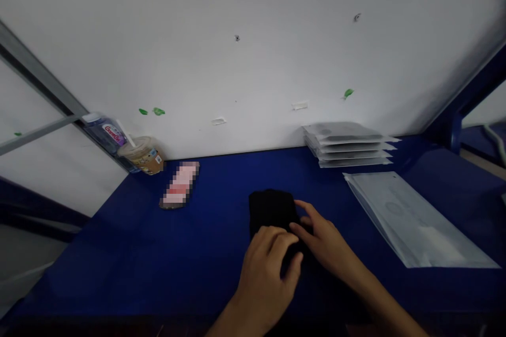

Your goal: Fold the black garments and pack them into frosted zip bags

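Note:
A folded black cloth item (272, 209) lies on the blue table (190, 253), in front of me near the middle. My left hand (271, 268) is on its near part, with curled fingers gripping the dark fabric. At the item's right edge is my right hand (322, 234), its thumb and forefinger apart, with the thumb over the cloth and the forefinger along the side. The lower part of the black item is hidden by my hands and lost in shadow.
Several frosted plastic bags (348, 145) are stacked against the white wall at the back right. Another frosted bag (415, 221) lies nearer on the right. A blurred pink phone-shaped object (179, 185), a drink cup (144, 155) and a bottle (105, 134) are at the left.

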`<state>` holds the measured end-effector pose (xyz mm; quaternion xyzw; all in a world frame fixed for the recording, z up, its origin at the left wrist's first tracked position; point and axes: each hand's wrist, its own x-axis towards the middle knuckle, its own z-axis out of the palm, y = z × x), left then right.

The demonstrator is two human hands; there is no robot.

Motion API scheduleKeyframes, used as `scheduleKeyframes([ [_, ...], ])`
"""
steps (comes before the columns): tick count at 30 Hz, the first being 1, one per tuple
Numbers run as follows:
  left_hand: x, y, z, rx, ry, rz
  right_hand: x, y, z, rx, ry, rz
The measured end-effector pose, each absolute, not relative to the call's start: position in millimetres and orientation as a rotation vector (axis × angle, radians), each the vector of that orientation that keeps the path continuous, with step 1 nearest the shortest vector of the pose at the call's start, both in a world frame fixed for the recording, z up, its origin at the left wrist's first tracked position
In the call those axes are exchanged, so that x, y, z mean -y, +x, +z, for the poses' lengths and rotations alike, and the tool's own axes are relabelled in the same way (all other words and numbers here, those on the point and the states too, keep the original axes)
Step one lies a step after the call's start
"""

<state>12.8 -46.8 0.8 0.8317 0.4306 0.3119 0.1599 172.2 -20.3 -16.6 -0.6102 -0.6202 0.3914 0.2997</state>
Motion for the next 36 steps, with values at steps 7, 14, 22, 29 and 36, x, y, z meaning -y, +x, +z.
scheduleKeyframes([
  [7, 19.7, 0.2, -1.6, -1.345, 2.556, 0.275, 23.1, 189.9, -10.4, 1.745, -1.648, 0.873],
  [14, 18.2, -5.9, 2.5, -1.2, 2.451, 0.126, 26.2, 272.6, -28.4, 1.732, -2.325, -0.194],
  [22, 15.5, -9.1, 30.8, -0.984, 2.557, 0.424, 39.1, 236.9, -10.4, 2.087, -1.841, -0.225],
  [29, 9.7, -8.7, 22.7, -1.285, 2.798, 0.651, 18.6, 194.8, 11.6, 2.243, -1.314, -0.226],
  [36, 1.7, -28.3, 10.2, -1.782, 2.546, 0.963, 28.0, 174.4, 18.4, 1.715, -1.5, -0.188],
])
